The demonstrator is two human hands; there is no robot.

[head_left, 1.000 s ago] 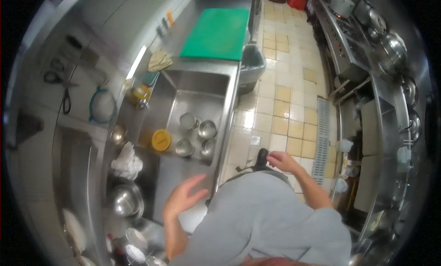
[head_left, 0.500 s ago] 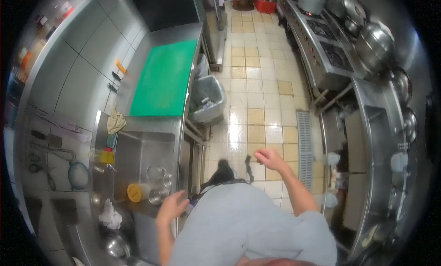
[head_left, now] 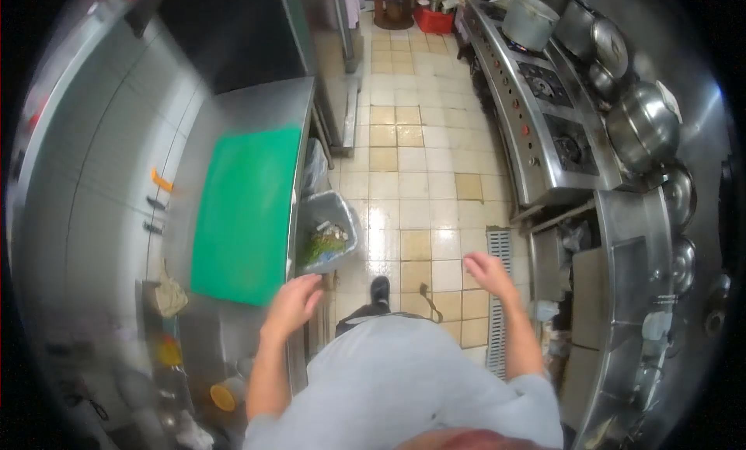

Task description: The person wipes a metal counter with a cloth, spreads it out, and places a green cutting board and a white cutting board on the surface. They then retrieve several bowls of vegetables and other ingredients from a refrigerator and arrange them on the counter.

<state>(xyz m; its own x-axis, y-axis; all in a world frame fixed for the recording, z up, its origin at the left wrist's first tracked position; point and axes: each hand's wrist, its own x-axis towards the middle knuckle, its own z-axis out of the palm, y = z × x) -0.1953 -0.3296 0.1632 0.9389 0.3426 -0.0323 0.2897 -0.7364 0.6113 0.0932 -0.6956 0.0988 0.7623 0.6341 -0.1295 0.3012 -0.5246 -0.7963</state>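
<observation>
My left hand (head_left: 294, 304) is held above the front edge of the steel counter, near the lower right corner of the green cutting board (head_left: 245, 217). Its fingers are loosely spread and nothing is in it. Over the tiled floor, beside the drain grate (head_left: 498, 302), hangs my right hand (head_left: 489, 273), empty, with its fingers partly curled but apart. A grey bin (head_left: 330, 228) holding green and white scraps stands just beyond my left hand.
The steel sink and a yellow-lidded container (head_left: 225, 395) are at lower left, beside a cloth (head_left: 170, 294). The stove (head_left: 536, 116) with a large pot (head_left: 530, 21) stands at right. A red crate (head_left: 434, 20) sits at the far end.
The view has moved forward along the aisle, so the sink has slid down and left. The cutting board and bin are now nearer my left hand. Both hands stay empty.
</observation>
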